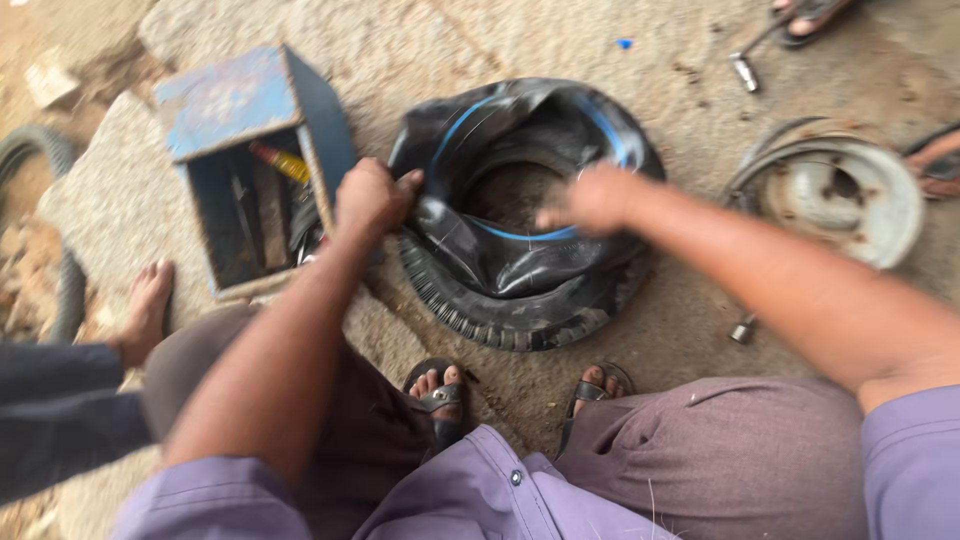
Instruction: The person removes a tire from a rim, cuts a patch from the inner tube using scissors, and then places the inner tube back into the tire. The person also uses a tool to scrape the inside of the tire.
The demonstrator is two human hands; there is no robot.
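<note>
Crouched over the tyre (520,300) on the stone ground, sandalled feet just short of it. Left hand (372,197) clenched on the black inner tube (520,130) at the tyre's left rim, apparently to pull it free. Right hand (595,198) blurred above the tyre's middle, finger state unclear. Left of the tyre, blue toolbox (250,100); right, wheel rim (840,195)
</note>
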